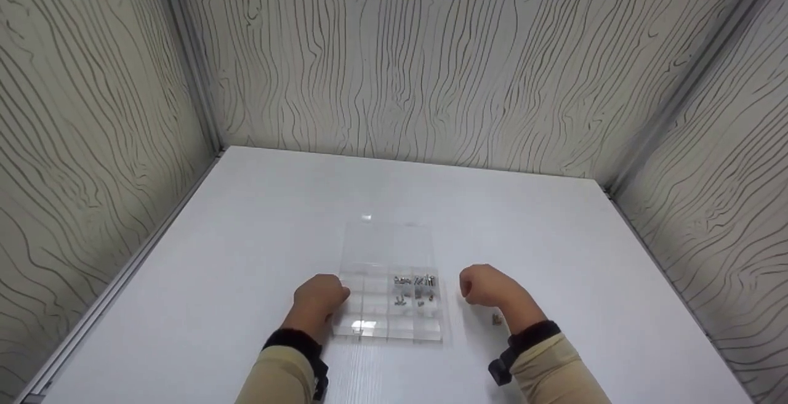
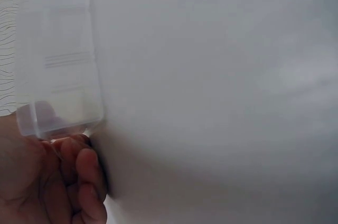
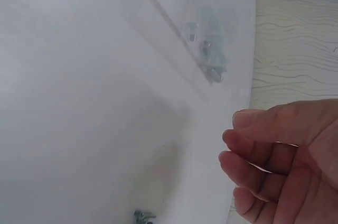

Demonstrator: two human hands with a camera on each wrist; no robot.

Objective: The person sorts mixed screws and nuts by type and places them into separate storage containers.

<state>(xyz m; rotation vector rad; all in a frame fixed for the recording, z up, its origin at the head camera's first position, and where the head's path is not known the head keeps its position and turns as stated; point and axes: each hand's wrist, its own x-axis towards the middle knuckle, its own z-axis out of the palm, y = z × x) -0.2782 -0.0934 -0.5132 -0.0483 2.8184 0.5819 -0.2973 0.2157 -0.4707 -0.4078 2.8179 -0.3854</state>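
Note:
A clear plastic compartment box lies on the white table with its transparent lid folded back behind it. Small metal screws sit in several compartments toward its right side. My left hand holds the box at its left edge; the thumb shows through the clear plastic in the left wrist view, and the other fingers are curled below. To the right of the box hovers my right hand, its fingers loosely bent and nothing visible between the fingertips. Small brass-coloured hardware lies on the table beneath the right wrist.
The white table reaches back to a wood-grain patterned wall. Similar panels stand at left and right, with metal frame posts in the corners. Each wrist wears a black strap.

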